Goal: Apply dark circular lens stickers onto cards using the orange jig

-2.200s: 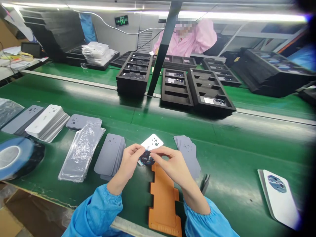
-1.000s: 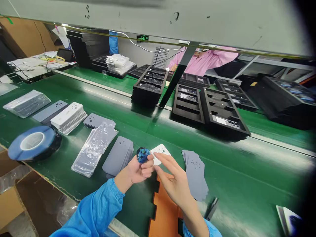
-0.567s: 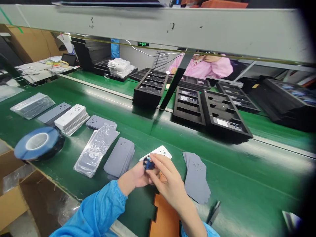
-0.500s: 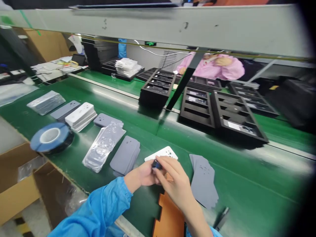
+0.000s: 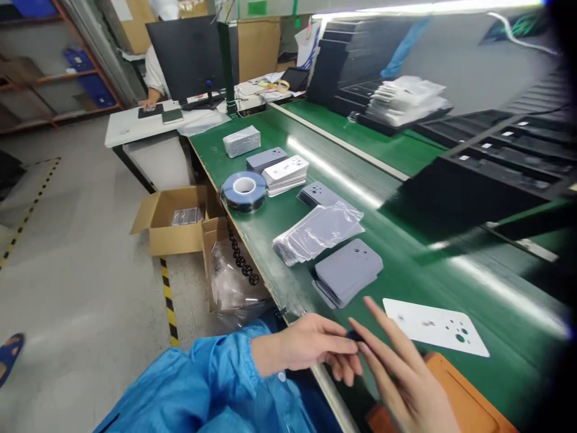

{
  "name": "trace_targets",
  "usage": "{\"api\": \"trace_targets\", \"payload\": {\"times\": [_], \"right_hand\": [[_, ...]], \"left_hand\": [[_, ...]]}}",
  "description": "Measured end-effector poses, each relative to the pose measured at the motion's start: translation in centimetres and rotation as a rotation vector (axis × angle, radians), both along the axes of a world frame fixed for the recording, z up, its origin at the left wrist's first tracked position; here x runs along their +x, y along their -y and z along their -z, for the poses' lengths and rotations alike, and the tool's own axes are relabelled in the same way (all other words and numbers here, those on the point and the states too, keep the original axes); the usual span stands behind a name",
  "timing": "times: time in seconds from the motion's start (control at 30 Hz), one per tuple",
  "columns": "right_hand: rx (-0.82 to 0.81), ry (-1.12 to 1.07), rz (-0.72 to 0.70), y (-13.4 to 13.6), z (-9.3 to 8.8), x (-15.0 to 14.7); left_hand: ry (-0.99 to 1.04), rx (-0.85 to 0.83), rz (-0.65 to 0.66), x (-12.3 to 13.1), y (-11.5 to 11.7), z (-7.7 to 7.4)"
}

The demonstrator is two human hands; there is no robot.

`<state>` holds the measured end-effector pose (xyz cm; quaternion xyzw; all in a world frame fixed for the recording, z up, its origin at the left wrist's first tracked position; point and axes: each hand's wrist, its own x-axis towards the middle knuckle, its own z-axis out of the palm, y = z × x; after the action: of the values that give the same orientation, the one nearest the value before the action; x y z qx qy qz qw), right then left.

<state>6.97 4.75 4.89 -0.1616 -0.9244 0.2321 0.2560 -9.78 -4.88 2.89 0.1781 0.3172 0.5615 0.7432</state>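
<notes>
A small dark piece (image 5: 356, 335) sits between the fingertips of both hands, partly hidden; I cannot make out its kind. My left hand (image 5: 311, 344) is closed, pinching it from the left, other fingers curled below. From the right, my right hand (image 5: 408, 376) touches it with its fingertips closing around it, one finger raised away. Just beyond lies a white phone-shaped card (image 5: 435, 328) with camera holes at one end. An orange tray-like fixture (image 5: 469, 397) is partly hidden behind my right hand. Left of the card is a stack of grey phone-shaped sheets (image 5: 347, 270).
Plastic-wrapped sheets (image 5: 318, 231), a white card stack (image 5: 286, 174) and a blue tape roll (image 5: 244, 191) line the green bench. Black trays (image 5: 496, 162) stand at right. Open cardboard boxes (image 5: 175, 231) sit below the bench edge. A person's hand (image 5: 152, 99) rests at a desk.
My view has swung left, bringing the floor, boxes and desk into sight. The small dark piece stays between my hands; one right finger is now raised. The right-hand grey sheets have left view.
</notes>
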Motion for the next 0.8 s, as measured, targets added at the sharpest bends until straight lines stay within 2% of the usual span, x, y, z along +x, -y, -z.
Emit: {"api": "trace_targets", "payload": {"times": [0.1, 0.17, 0.3, 0.4, 0.5, 0.63, 0.73, 0.8], "right_hand": [[-0.004, 0.069, -0.171, 2.4, 1.3, -2.6], [-0.008, 0.060, -0.212, 4.0, 2.2, -4.1], [-0.022, -0.019, -0.212, 6.5, 3.1, -6.3], [-0.034, -0.020, -0.171, 7.7, 3.4, -6.5], [-0.071, -0.002, -0.086, 8.5, 3.7, -5.6], [-0.157, -0.013, 0.006, 9.3, 4.4, -3.9], [-0.226, 0.022, 0.048, 9.8, 5.0, -2.9], [-0.262, 0.052, 0.084, 10.1, 5.3, -2.6]], "left_hand": [[-0.085, -0.065, -0.016, -3.0, 4.6, 1.4], [-0.103, -0.095, -0.020, -4.4, 6.6, 2.5], [-0.096, -0.118, -0.026, -5.6, 8.6, 4.3], [-0.276, -0.166, -0.136, -7.4, 9.0, 5.2], [-0.543, -0.278, -0.370, -12.4, 9.4, 6.1], [-0.850, -0.493, -0.664, -22.0, 9.2, 8.2], [-1.045, -0.640, -0.717, -27.4, 7.9, 10.4], [-1.142, -0.701, -0.706, -29.3, 6.5, 11.7]]}}
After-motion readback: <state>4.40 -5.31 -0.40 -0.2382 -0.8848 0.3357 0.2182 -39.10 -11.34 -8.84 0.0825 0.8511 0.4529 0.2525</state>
